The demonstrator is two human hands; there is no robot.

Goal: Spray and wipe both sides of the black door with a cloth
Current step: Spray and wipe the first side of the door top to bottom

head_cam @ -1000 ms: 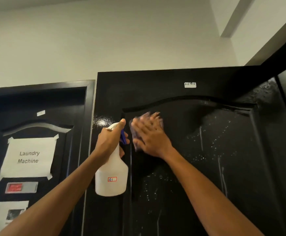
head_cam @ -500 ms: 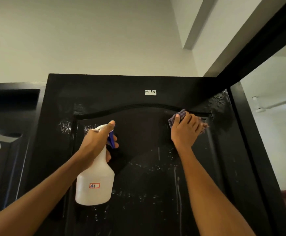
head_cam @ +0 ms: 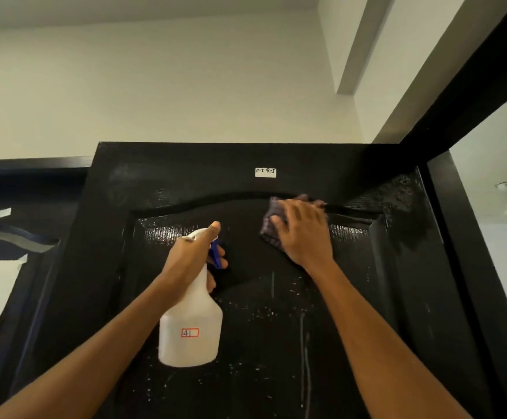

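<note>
The cloth [head_cam: 272, 225] is pressed flat against the black door [head_cam: 352, 297] under the spread fingers of the right hand [head_cam: 303, 234], just below the arched panel moulding. The white spray bottle [head_cam: 190, 331] is gripped at its neck by the left hand [head_cam: 190, 261], left of the cloth.

Both hands raised: left [head_cam: 190, 258] gripping, right [head_cam: 302, 234] flat.

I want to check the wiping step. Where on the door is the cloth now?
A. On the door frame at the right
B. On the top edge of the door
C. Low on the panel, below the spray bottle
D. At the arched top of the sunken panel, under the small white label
D: the right hand presses the cloth against the door at the panel's arched top, just below and right of the white label.
</note>
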